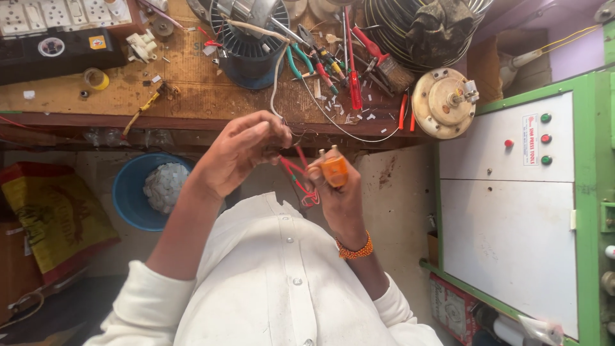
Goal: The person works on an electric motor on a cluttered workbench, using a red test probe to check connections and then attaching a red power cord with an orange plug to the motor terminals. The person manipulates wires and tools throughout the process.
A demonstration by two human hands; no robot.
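Seen from above, a person in a white shirt holds both hands close together above the floor, near the table edge. The right hand (pixel 336 192) grips a small orange plastic tool (pixel 334 170); the left hand (pixel 240 150) pinches thin red wires (pixel 298 173). Farther off, a cluttered wooden table (pixel 192 90) carries a black fan motor (pixel 250 38).

Open air lies below the bench edge (pixel 192 120); its top is crowded with pliers (pixel 307 61) and wires (pixel 320 109).
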